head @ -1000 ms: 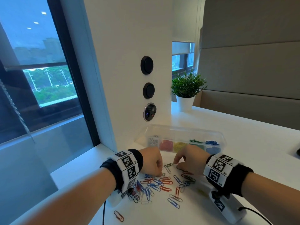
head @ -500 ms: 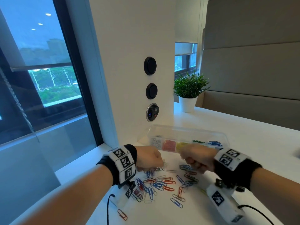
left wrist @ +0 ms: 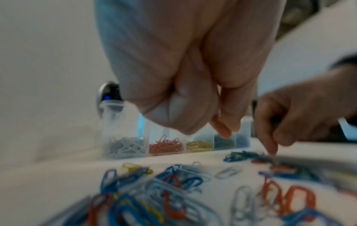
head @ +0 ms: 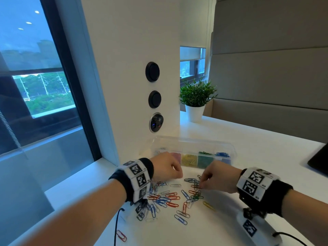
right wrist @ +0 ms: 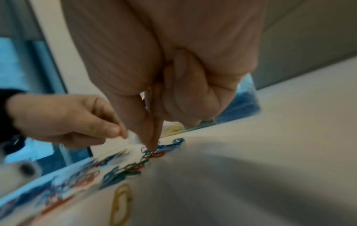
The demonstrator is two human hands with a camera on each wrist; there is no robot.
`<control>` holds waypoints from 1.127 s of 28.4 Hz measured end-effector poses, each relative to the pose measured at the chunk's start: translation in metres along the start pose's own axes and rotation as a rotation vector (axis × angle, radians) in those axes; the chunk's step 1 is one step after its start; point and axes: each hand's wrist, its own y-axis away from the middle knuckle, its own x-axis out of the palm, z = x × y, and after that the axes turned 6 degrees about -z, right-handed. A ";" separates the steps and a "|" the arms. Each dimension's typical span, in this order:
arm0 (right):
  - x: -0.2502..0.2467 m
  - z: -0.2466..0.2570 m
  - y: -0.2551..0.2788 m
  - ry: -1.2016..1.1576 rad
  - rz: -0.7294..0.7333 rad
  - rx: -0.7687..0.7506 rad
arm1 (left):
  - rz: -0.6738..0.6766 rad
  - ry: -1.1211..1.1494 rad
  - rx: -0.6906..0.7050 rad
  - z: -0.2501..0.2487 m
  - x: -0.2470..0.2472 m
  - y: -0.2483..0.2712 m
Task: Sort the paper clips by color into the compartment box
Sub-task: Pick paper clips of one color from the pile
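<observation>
The right hand (head: 217, 176) reaches down, its fingers (right wrist: 152, 137) pinching a green paper clip (right wrist: 147, 152) at the 2 o'clock edge of the loose paper clips (head: 170, 197) on the tabletop (head: 248, 150). The left hand (head: 166, 167) hovers at their 11 o'clock, fingers curled, seemingly empty. The compartment box (head: 193, 150) stands at 12 o'clock.

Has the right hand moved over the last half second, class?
Yes. The right hand has come away from the compartment box, down onto the loose paper clips.
</observation>
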 end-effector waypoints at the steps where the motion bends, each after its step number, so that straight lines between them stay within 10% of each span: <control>1: 0.003 0.001 0.000 0.050 -0.017 -0.040 | 0.007 -0.137 0.079 -0.004 0.004 -0.003; 17: 0.002 0.006 -0.011 0.315 -0.002 -0.243 | 0.045 -0.387 0.189 -0.011 0.017 -0.015; 24: -0.013 -0.014 0.001 -0.127 -0.081 -0.031 | 0.084 -0.420 0.170 -0.017 0.015 -0.013; 28: -0.023 -0.031 0.016 -1.204 0.146 0.313 | 0.126 0.109 -0.057 -0.022 0.002 -0.007; 32: -0.026 -0.033 0.022 -1.423 0.222 0.331 | 0.225 0.900 -0.255 -0.019 -0.006 0.004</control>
